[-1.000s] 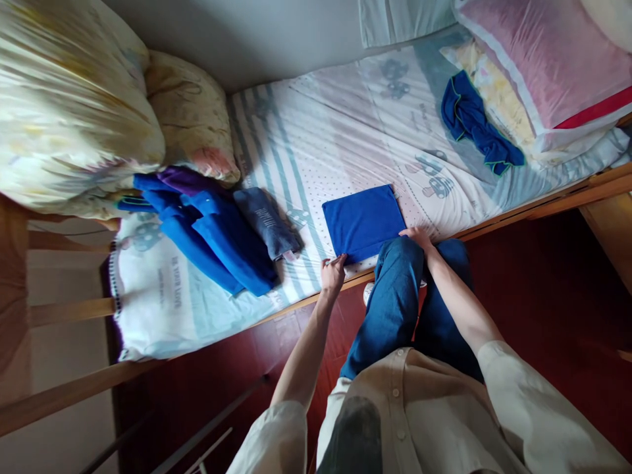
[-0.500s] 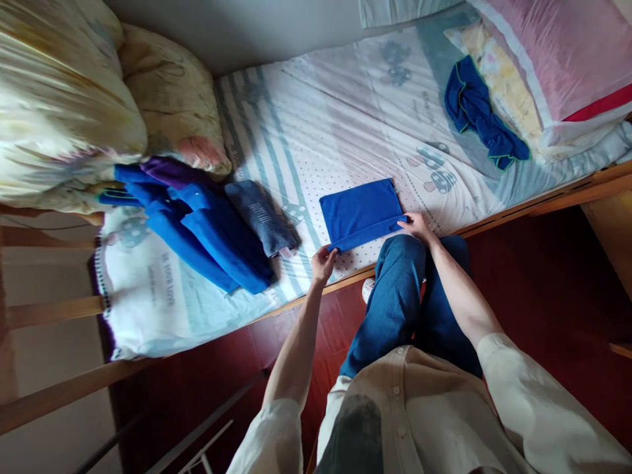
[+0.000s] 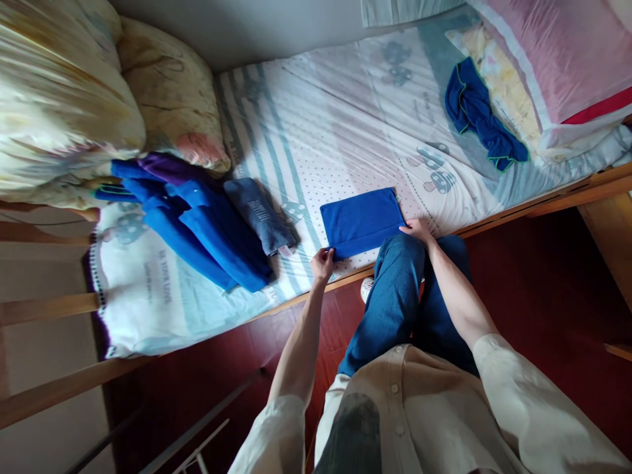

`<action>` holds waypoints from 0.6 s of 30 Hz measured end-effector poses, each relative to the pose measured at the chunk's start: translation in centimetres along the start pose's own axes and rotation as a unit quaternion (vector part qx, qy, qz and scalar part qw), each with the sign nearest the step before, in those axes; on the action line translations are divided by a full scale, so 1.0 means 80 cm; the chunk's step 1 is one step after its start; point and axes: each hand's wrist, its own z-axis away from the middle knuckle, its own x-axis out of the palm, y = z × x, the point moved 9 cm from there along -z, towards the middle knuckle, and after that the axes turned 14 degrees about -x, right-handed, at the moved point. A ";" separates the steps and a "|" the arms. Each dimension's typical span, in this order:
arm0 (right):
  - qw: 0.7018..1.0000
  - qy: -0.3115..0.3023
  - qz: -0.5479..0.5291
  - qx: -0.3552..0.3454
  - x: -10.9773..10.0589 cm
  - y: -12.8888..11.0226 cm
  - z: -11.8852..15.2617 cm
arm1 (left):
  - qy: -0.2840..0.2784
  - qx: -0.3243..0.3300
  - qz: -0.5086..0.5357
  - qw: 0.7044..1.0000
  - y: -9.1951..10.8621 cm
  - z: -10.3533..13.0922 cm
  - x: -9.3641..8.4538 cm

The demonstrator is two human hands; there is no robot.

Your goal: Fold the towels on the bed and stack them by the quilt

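A blue cloth (image 3: 363, 217) lies flat on the bed near its front edge, with a narrow folded strip along the side closest to me. My left hand (image 3: 323, 263) pinches the near left corner of this cloth. At the near right corner, my right hand (image 3: 419, 232) has its fingers closed on the cloth's edge. Left of the cloth rests a grey-blue rolled towel (image 3: 259, 216) with pale lettering. Farther left are long folded blue cloths (image 3: 222, 237) and a purple cloth (image 3: 172, 169).
A crumpled blue cloth with green edging (image 3: 478, 115) lies at the right by a pink pillow (image 3: 567, 59). Yellowish pillows (image 3: 168, 85) are piled at the left. The bed's wooden edge (image 3: 523, 215) runs before my knees; wooden rails (image 3: 54, 308) stand at the left.
The cloth's near strip, raised and narrower before, now lies flatter and lines up with the rest. The cloth's far edge has shifted slightly toward me, and my right hand has dropped a little.
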 end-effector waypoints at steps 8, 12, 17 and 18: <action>1.000 -0.007 -0.003 0.012 -0.003 0.004 0.010 | 0.009 -0.016 -0.012 1.000 -0.004 0.008 0.005; 1.000 0.008 -0.004 -0.001 -0.006 0.003 0.008 | 0.001 -0.007 -0.018 1.000 -0.004 0.008 0.007; 1.000 0.009 -0.007 -0.009 -0.003 0.005 0.005 | -0.003 -0.023 -0.012 1.000 -0.009 0.006 0.010; 1.000 0.009 -0.005 -0.008 -0.003 0.006 0.005 | -0.004 -0.026 -0.008 1.000 -0.010 0.005 0.010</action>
